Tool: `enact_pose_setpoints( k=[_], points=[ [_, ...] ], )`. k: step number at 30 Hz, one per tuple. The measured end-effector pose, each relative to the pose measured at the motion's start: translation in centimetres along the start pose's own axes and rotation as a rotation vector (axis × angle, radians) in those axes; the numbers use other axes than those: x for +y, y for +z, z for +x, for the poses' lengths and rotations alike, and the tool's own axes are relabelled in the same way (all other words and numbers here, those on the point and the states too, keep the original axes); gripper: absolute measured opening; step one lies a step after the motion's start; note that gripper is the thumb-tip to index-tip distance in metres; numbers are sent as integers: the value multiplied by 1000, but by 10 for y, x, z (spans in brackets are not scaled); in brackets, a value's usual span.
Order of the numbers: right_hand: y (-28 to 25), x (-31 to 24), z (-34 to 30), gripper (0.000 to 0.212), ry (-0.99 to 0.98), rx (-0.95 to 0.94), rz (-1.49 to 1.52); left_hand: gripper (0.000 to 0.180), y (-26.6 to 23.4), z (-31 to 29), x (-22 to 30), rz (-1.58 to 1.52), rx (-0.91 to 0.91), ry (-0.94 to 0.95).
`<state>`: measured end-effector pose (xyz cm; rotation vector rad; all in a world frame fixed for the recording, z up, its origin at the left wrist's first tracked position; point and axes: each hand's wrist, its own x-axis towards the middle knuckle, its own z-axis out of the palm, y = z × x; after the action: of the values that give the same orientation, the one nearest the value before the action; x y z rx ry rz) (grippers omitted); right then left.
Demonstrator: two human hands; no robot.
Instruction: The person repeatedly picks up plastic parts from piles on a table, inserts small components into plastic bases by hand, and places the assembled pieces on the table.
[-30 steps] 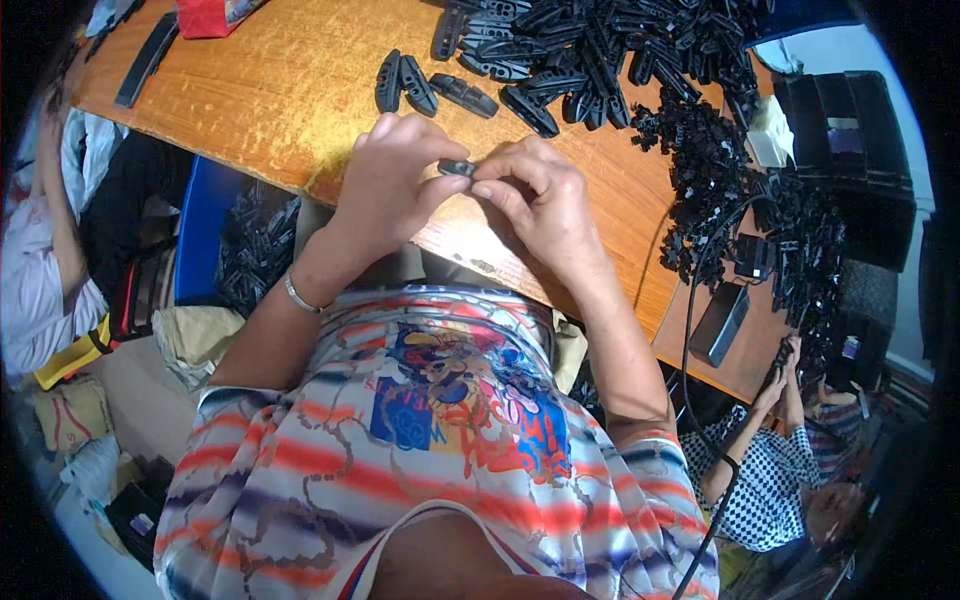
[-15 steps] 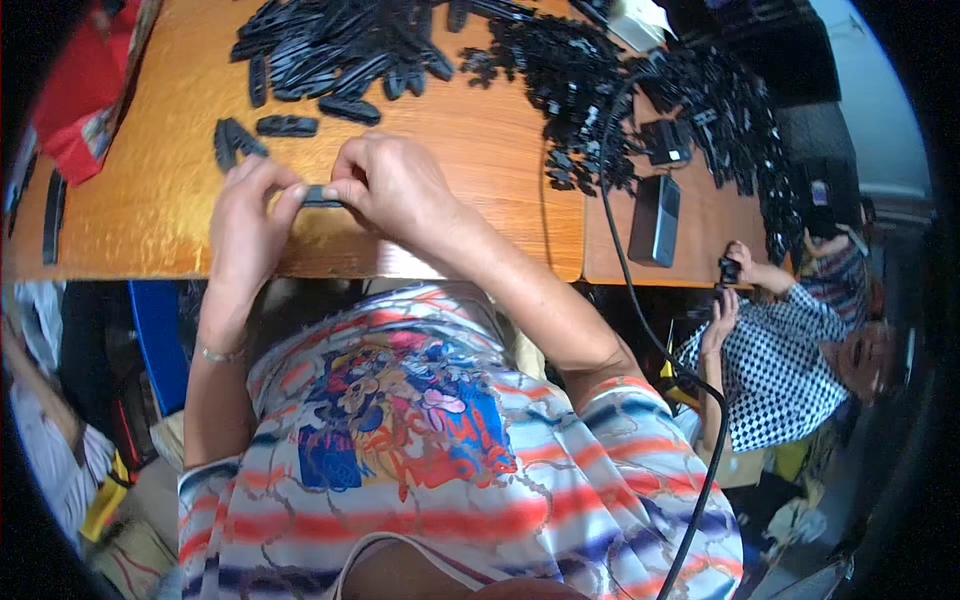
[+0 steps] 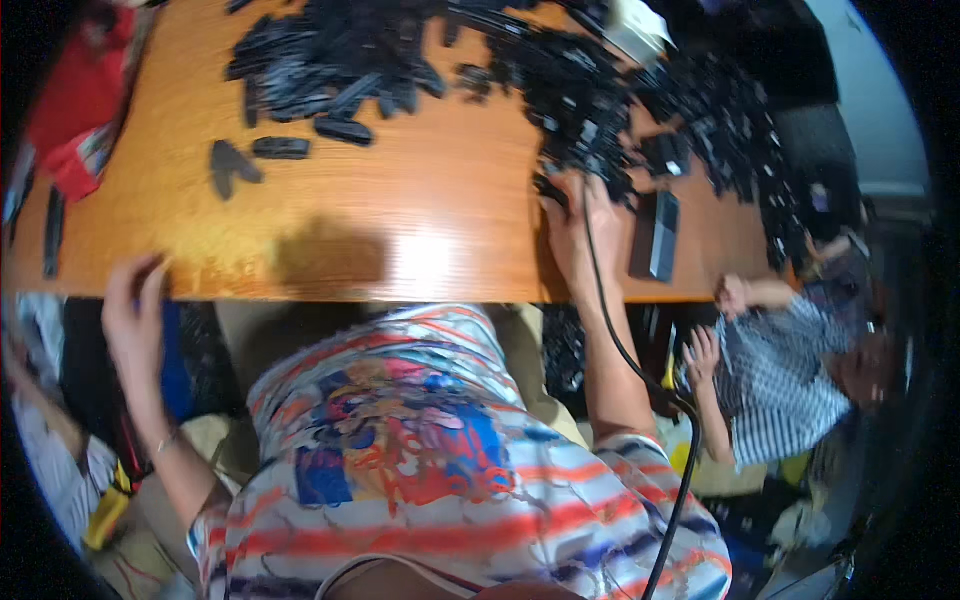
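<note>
My right hand [image 3: 583, 232] reaches into the near edge of a heap of small black plastic parts [image 3: 570, 110]. Its fingertips are among the parts and blurred, so what they grip, if anything, is hidden. Over at the table's front left edge is my left hand [image 3: 135, 315], thumb and fingers apart with nothing visible in them. Long black plastic pieces lie in a pile [image 3: 330, 65] at the far middle. Nearer stand apart a short black piece [image 3: 281, 148], another black piece [image 3: 343, 131] and two dark pieces forming a V [image 3: 232, 168].
A black rectangular box [image 3: 655, 236] stands right of my right hand. A black cable [image 3: 625, 345] passes over that hand and arm. A red bag [image 3: 85, 120] lies at the left, a white box [image 3: 638, 32] at the back. At the right sits another person [image 3: 780, 375].
My hands have separated: the left moved left to the table edge, the right moved right to the small parts. The dark piece they held together is out of sight.
</note>
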<state>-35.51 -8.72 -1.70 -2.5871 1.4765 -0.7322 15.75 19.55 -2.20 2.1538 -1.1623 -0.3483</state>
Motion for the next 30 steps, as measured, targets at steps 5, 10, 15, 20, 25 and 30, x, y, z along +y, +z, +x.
enact_pose_setpoints(
  k=[5, 10, 15, 20, 25, 30],
  points=[
    [9, -35, 22, 23, -10, -109, 94, 38, 55, 66, 85, 104, 70, 406],
    [33, -69, 48, 24, 24, -192, 357, 42, 57, 88, 94, 262, 3, 525],
    [31, -86, 59, 23, 7, -215, 295, 36, 59, 93, 96, 274, 23, 601],
    [27, -90, 65, 23, -42, -318, 227, 31, 66, 91, 97, 275, -72, 663],
    [31, -89, 66, 22, 23, -299, 340, 27, 81, 76, 94, 147, -65, 652],
    [36, -91, 71, 25, 42, -198, 495, 19, 101, 50, 119, -43, -41, 631]
  ],
)
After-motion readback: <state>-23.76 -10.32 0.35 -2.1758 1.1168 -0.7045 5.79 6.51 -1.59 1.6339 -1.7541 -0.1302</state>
